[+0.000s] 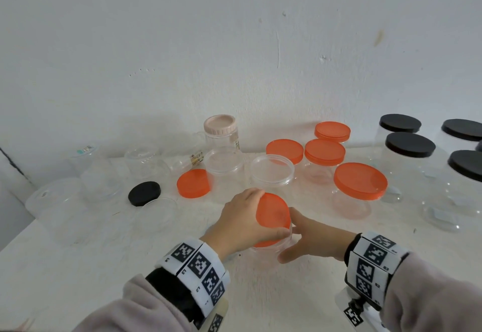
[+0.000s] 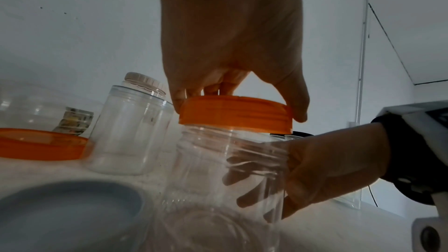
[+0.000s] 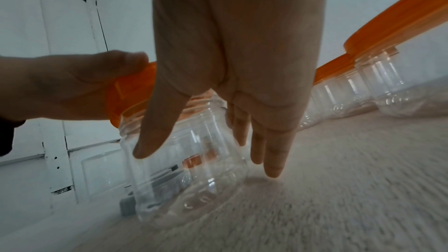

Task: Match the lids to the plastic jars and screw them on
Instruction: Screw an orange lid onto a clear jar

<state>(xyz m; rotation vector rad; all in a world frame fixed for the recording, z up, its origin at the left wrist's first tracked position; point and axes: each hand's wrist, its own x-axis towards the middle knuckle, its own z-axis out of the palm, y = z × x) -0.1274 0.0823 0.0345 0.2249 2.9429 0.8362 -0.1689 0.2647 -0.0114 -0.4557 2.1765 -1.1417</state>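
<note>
A: where's the orange lid (image 1: 272,214)?
B: lower middle of the head view, sitting on the clear jar (image 2: 225,175). Left hand (image 1: 241,223) clamps its rim, fingers curled.
A: right hand (image 1: 317,237)?
B: wrapped around the jar's side on the table (image 1: 78,274).

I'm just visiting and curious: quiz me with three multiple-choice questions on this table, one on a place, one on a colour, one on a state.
1. Where is the left hand?
A. on the orange lid
B. on a black lid
C. flat on the table

2. What colour is the lone loose lid far left of the hands?
A. orange
B. black
C. pink

3. The jar under the orange lid is:
A. full
B. empty
C. lying down

Answers: 1 A, its fingers grip the lid's rim; 2 B, it is plainly black; 3 B, you see straight through it to the right hand.
</note>
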